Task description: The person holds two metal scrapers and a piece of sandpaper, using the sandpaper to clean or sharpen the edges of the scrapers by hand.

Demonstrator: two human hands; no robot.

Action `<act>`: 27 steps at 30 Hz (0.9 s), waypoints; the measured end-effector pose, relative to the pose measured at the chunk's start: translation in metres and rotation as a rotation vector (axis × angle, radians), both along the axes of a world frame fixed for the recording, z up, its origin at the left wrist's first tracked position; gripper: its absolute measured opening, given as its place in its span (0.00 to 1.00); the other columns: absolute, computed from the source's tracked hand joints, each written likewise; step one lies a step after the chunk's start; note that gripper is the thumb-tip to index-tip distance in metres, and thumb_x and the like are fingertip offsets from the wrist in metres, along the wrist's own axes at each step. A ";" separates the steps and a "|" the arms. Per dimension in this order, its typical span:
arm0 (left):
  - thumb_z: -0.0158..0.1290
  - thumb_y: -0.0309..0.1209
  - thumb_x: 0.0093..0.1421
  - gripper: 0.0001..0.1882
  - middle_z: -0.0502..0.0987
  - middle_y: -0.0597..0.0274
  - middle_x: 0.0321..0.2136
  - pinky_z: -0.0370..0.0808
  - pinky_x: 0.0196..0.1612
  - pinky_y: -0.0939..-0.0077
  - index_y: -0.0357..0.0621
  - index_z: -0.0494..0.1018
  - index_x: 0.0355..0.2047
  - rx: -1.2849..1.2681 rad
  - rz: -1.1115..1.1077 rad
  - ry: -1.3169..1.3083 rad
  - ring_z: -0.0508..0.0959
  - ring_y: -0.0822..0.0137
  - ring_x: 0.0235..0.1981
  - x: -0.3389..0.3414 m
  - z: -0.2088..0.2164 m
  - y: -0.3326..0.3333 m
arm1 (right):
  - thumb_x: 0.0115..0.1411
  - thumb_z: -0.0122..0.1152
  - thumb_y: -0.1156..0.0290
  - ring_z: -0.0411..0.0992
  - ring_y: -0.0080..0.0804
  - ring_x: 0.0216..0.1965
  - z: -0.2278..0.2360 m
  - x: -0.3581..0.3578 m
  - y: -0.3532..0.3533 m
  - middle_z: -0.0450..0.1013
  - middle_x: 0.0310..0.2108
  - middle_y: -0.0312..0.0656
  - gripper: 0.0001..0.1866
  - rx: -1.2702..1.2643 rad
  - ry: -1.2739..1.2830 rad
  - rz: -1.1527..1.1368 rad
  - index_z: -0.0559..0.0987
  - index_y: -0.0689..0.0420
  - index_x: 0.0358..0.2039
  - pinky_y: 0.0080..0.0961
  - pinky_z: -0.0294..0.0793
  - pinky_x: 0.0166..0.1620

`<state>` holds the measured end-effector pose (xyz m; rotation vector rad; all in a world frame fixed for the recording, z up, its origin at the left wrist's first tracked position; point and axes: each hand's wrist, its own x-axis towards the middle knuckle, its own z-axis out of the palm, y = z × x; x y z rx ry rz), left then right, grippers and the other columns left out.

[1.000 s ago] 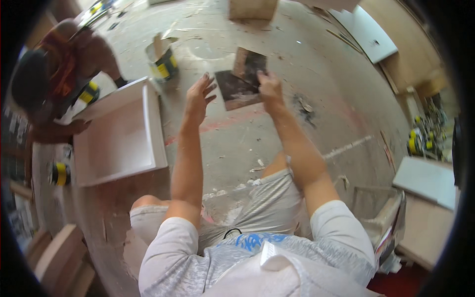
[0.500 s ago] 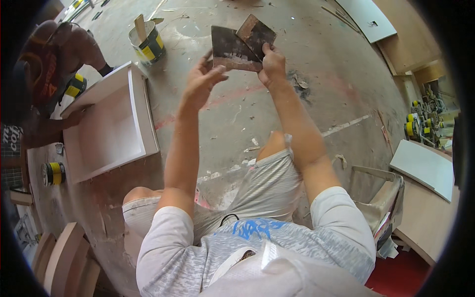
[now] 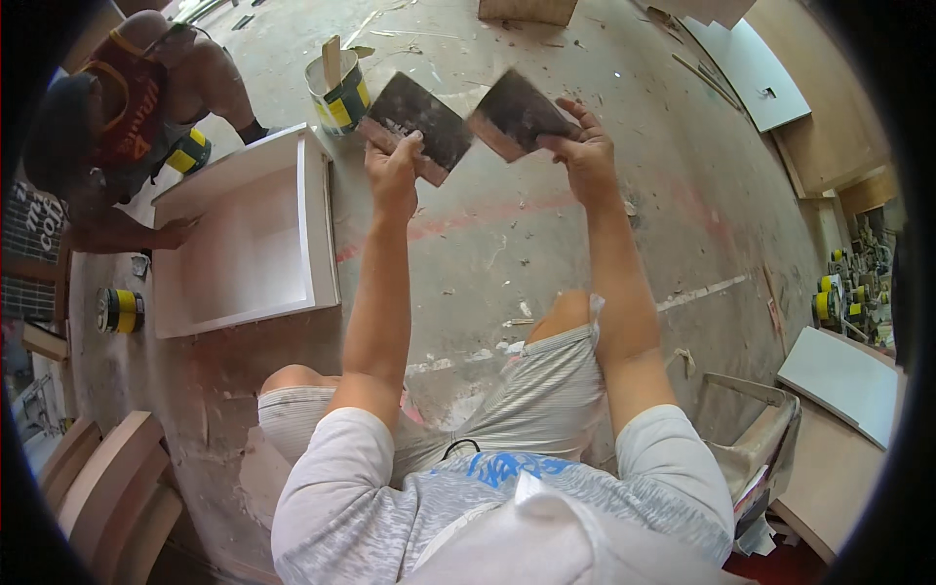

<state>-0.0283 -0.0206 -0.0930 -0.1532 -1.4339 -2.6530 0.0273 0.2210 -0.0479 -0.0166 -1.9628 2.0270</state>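
Out in front of me, over the floor, both hands hold thin, dark, square scraper plates smeared with pale pinkish residue. My left hand (image 3: 393, 175) grips the left scraper plate (image 3: 429, 127), its thumb lying across the face. In my right hand (image 3: 588, 156), the right scraper plate (image 3: 517, 112) is pinched by the lower right edge; some of the fingers stick up behind it. The plates' near corners come close together, and whether they touch I cannot tell. Both are tilted, with their broad faces toward me.
A white-lined drawer-like box (image 3: 244, 253) lies at left, a co-worker's hand (image 3: 177, 232) reaching into it. Beyond stands a bucket (image 3: 338, 93) with a wooden stick. A yellow-and-black can (image 3: 120, 310) is at far left. At right are a dirty chair (image 3: 751, 390) and white panels (image 3: 843, 380).
The two plates overlapped at my right hand, with my left hand's fingers beside them. Now they are apart, one in each hand, and my right hand has moved rightward. The co-worker's hand stays at the box.
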 end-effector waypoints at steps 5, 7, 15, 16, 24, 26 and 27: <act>0.56 0.26 0.52 0.16 0.71 0.68 0.26 0.66 0.18 0.85 0.41 0.67 0.41 0.017 -0.044 -0.039 0.71 0.79 0.20 0.014 0.031 0.000 | 0.53 0.66 0.73 0.74 0.24 0.30 0.002 -0.003 -0.002 0.77 0.32 0.41 0.13 -0.519 0.010 0.099 0.77 0.64 0.38 0.18 0.73 0.36; 0.56 0.28 0.53 0.14 0.71 0.69 0.21 0.63 0.14 0.85 0.41 0.69 0.40 -0.345 -0.364 -0.262 0.69 0.79 0.15 0.018 0.033 -0.005 | 0.54 0.65 0.71 0.73 0.23 0.30 -0.006 -0.002 -0.008 0.77 0.31 0.41 0.12 0.012 -0.077 0.018 0.78 0.61 0.39 0.17 0.71 0.35; 0.47 0.39 0.58 0.20 0.78 0.55 0.30 0.78 0.26 0.76 0.37 0.70 0.45 0.349 -0.748 -0.274 0.80 0.66 0.27 0.053 0.044 0.011 | 0.52 0.64 0.56 0.76 0.34 0.31 -0.003 0.005 -0.040 0.78 0.29 0.47 0.19 0.481 -0.111 -0.059 0.81 0.59 0.35 0.26 0.73 0.37; 0.46 0.42 0.57 0.23 0.78 0.53 0.32 0.79 0.33 0.72 0.36 0.69 0.46 0.312 -0.753 -0.222 0.80 0.64 0.32 0.053 0.038 0.015 | 0.52 0.64 0.56 0.76 0.34 0.31 0.000 0.007 -0.045 0.78 0.29 0.47 0.19 0.478 -0.104 -0.045 0.81 0.59 0.35 0.26 0.73 0.37; 0.49 0.45 0.57 0.20 0.76 0.59 0.27 0.77 0.30 0.76 0.39 0.73 0.38 0.069 -0.804 -0.259 0.77 0.69 0.25 0.054 0.057 0.019 | 0.46 0.68 0.54 0.75 0.44 0.32 0.015 0.023 -0.042 0.76 0.28 0.46 0.18 0.928 0.058 -0.350 0.80 0.54 0.33 0.34 0.73 0.36; 0.49 0.44 0.57 0.20 0.76 0.59 0.27 0.77 0.30 0.76 0.39 0.72 0.38 0.114 -0.808 -0.255 0.77 0.69 0.25 0.055 0.058 0.020 | 0.42 0.71 0.63 0.73 0.44 0.27 0.012 0.026 -0.050 0.74 0.24 0.43 0.14 0.968 0.292 -0.330 0.79 0.53 0.28 0.36 0.71 0.33; 0.49 0.44 0.57 0.19 0.76 0.58 0.28 0.76 0.30 0.76 0.39 0.72 0.37 0.162 -0.821 -0.254 0.77 0.69 0.26 0.057 0.059 0.020 | 0.42 0.71 0.63 0.73 0.44 0.27 0.012 0.028 -0.055 0.74 0.24 0.43 0.14 0.964 0.296 -0.327 0.79 0.53 0.28 0.36 0.71 0.33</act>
